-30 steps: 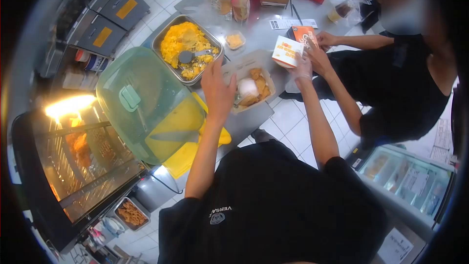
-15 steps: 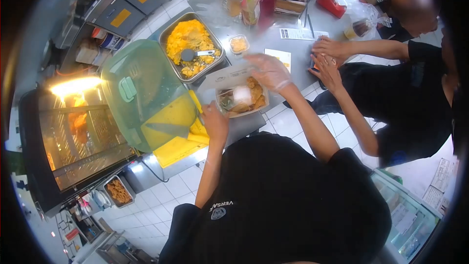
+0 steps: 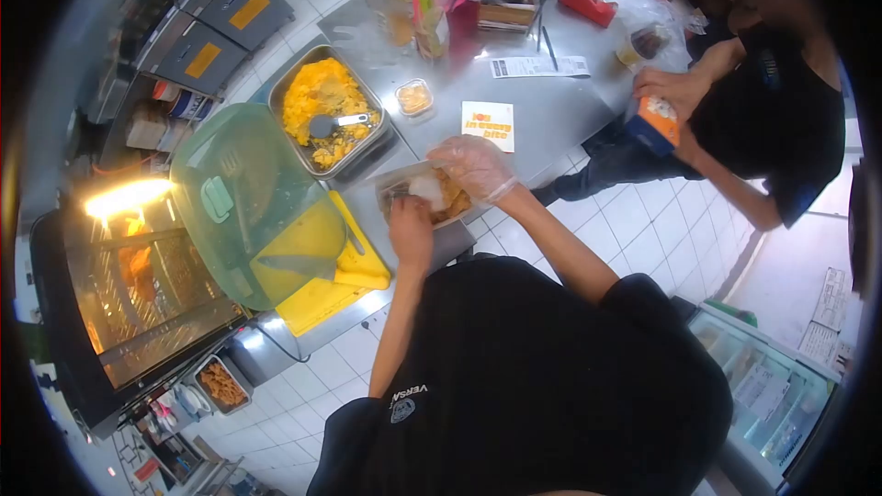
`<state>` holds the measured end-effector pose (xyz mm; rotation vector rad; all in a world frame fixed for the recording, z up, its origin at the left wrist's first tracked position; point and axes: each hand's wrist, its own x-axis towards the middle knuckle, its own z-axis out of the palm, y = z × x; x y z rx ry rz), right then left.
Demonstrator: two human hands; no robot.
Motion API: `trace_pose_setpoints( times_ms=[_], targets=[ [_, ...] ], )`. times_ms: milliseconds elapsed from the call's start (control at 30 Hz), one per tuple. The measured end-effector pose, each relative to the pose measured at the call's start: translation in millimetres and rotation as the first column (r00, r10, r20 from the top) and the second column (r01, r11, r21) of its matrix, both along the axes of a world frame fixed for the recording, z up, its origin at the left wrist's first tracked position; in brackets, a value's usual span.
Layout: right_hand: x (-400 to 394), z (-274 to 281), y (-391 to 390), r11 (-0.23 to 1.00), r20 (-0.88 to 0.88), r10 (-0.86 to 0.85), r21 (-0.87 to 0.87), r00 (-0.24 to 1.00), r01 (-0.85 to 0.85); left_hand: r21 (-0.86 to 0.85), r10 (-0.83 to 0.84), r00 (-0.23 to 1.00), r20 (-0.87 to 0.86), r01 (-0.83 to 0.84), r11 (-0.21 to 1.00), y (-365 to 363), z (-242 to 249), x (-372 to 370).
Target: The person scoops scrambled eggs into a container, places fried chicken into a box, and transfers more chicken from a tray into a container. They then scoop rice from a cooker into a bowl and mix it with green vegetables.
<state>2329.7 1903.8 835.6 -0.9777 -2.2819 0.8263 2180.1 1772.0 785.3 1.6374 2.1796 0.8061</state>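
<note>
A paper food box (image 3: 390,191) sits near the counter's front edge, holding white rice (image 3: 425,187) and golden-brown fried pieces (image 3: 451,195). My left hand (image 3: 411,228), bare, is at the box's near side, its fingers curled over the rim and hiding part of the contents. My right hand (image 3: 473,168) wears a clear plastic glove and grips the far right edge of the box with bent fingers. How the lid is angled is hard to make out. Just beyond the box lies a white printed card (image 3: 488,126).
Left of the box are a steel pan of yellow food (image 3: 322,101) with a scoop, a yellow board (image 3: 317,308), a green translucent lid (image 3: 230,211) and a lit warming cabinet (image 3: 152,285). A small cup (image 3: 414,97) stands behind. At right, a co-worker handles an orange-and-blue box (image 3: 654,121).
My left hand has moved from the box's left side to its near rim. My right hand has come down onto the box's edge. The co-worker has lifted the orange-and-blue box off the counter.
</note>
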Motion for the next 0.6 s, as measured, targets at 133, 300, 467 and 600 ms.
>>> trace_pose_setpoints(
  times_ms=[133,300,467,600],
  targets=[
    [10.7,-10.7,-10.7,0.996,-0.019,0.049,0.078,0.999,-0.048,0.055,0.047,0.997,-0.054,-0.044,0.997,9.6,-1.6,-6.3],
    [30.9,-0.9,-40.5,0.966,0.128,0.114,0.218,0.985,-0.14,-0.059,-0.043,0.999,0.032,0.045,0.997,-21.9,25.3,-8.6],
    [43.3,-41.8,-72.4,0.959,0.256,0.142,0.205,0.956,-0.197,0.026,0.115,0.99,0.076,-0.118,0.993,-27.6,60.2,-9.4],
    [40.5,-33.8,-80.0,0.974,0.272,0.126,0.147,0.954,-0.171,-0.131,0.054,0.977,-0.208,-0.083,0.988,-2.9,1.2,-8.9]
  ],
)
